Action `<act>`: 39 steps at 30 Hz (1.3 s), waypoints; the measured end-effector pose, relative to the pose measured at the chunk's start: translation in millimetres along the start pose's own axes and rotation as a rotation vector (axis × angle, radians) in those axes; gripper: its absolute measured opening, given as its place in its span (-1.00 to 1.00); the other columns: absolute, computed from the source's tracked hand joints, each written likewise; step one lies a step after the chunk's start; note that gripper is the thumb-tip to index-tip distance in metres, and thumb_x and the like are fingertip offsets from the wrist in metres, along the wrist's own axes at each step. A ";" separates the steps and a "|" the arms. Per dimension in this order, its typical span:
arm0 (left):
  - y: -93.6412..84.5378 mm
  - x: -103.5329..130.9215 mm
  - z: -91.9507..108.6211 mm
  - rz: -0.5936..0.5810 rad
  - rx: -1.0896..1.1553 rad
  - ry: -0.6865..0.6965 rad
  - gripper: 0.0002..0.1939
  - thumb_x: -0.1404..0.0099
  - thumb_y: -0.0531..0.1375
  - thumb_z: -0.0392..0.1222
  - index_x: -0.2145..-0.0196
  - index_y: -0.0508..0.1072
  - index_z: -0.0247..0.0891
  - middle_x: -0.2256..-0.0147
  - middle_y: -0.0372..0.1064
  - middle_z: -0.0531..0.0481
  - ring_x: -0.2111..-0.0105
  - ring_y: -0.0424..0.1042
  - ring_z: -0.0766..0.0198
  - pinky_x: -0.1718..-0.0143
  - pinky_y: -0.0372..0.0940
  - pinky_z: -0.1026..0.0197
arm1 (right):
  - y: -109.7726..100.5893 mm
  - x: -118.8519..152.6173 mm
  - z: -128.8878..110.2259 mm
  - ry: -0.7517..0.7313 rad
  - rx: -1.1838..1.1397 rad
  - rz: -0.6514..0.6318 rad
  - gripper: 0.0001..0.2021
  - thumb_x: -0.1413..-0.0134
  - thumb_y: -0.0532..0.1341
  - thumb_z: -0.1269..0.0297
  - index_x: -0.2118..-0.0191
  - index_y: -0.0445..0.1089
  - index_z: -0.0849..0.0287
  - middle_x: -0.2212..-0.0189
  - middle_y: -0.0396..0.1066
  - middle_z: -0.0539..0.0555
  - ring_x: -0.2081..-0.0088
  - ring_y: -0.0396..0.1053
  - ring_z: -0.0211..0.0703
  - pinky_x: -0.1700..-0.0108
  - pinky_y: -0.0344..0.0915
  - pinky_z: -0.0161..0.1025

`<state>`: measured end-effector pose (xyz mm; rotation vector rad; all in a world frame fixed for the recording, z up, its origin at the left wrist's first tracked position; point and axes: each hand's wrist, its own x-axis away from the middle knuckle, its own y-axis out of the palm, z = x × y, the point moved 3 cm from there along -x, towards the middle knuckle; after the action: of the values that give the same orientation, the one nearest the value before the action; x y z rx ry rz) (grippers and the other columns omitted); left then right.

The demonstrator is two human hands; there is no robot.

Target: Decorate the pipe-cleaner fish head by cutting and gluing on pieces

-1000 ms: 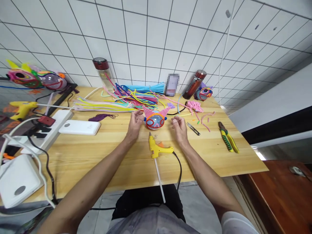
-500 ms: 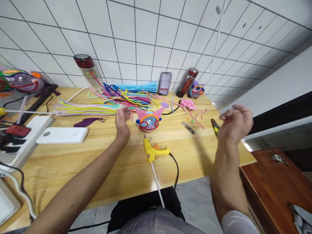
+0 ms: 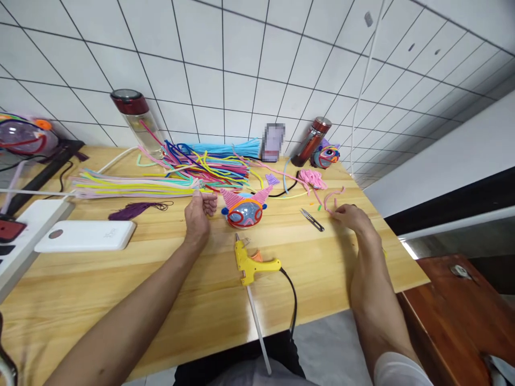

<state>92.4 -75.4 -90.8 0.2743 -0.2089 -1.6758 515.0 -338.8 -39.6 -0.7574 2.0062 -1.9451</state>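
My left hand (image 3: 197,217) hovers just left of a clear plastic ball ornament (image 3: 245,214), its fingers loosely curled, thumb apart, nothing visible in them. The ornament has pink pipe-cleaner ears, red rings like eyes and blue pom-poms at its sides. At the right, my right hand (image 3: 356,219) has its thumb and fingertips pinched at the end of a short pink pipe cleaner (image 3: 330,199) on the table; the fingertips partly cover the grip. A yellow glue gun (image 3: 251,262) with a glue stick in it lies in front of the ornament. Thread snips (image 3: 313,220) lie between the ornament and my right hand.
Pipe cleaners (image 3: 217,166) in many colours lie along the back, with a glass bottle (image 3: 139,120), a phone (image 3: 273,142) and a red flask (image 3: 311,142). Another ornament (image 3: 326,154) stands behind the pink bundle (image 3: 311,179). A purple tassel (image 3: 131,210) and white power bank (image 3: 85,236) lie left.
My right hand has come down and inward from above the table's right side to the pink pipe-cleaner scraps. My left hand stays beside the ornament. The view has shifted slightly.
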 end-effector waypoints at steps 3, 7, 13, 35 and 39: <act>-0.5 -0.6 -1.6 -0.012 -0.011 -0.004 -0.35 -0.39 0.17 0.41 0.39 0.60 -0.29 0.50 0.45 -0.06 0.54 0.36 0.34 0.51 0.21 0.28 | 5.9 -4.4 5.5 0.010 0.016 0.003 -0.84 -0.07 0.34 0.16 0.29 0.62 0.10 0.27 0.66 0.17 0.22 0.56 0.03 0.30 0.21 -0.19; -1.7 -1.4 -2.8 -0.036 -0.024 -0.003 -0.36 -0.41 0.16 0.40 0.39 0.61 -0.27 0.49 0.47 -0.07 0.54 0.37 0.32 0.51 0.21 0.27 | 8.5 -4.6 13.0 -0.006 0.003 -0.006 -0.88 -0.10 0.31 0.23 0.36 0.59 0.13 0.26 0.65 0.23 0.20 0.55 0.05 0.24 0.25 -0.17; -1.3 -0.9 -1.9 -0.045 -0.043 0.013 -0.36 -0.42 0.15 0.40 0.39 0.60 -0.27 0.50 0.47 -0.07 0.54 0.37 0.32 0.52 0.22 0.27 | 4.4 9.0 16.8 -0.073 -0.130 0.027 -0.77 -0.23 0.21 0.15 0.22 0.58 0.12 0.30 0.65 0.11 0.26 0.54 -0.08 0.24 0.29 -0.24; 4.9 4.4 2.6 -0.059 -0.047 0.015 -0.30 -0.42 0.14 0.44 0.39 0.62 -0.30 0.50 0.44 -0.08 0.52 0.34 0.31 0.49 0.20 0.26 | -18.2 6.9 -62.0 -0.292 -0.516 0.285 -0.69 -0.16 0.09 0.29 0.15 0.58 0.15 0.32 0.65 0.09 0.37 0.48 -0.12 0.17 0.36 -0.18; 6.0 5.3 3.5 -0.070 -0.050 0.004 -0.34 -0.42 0.15 0.41 0.39 0.61 -0.28 0.50 0.43 -0.07 0.52 0.32 0.30 0.49 0.18 0.24 | -21.6 7.7 -83.3 -0.307 -0.455 0.304 -0.69 -0.18 0.13 0.32 0.09 0.60 0.14 0.24 0.69 0.11 0.22 0.56 -0.05 0.07 0.38 -0.15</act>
<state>96.4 -81.4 -86.0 0.2497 -0.1558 -1.7470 469.8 -271.3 -10.3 -0.7369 2.2285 -1.1432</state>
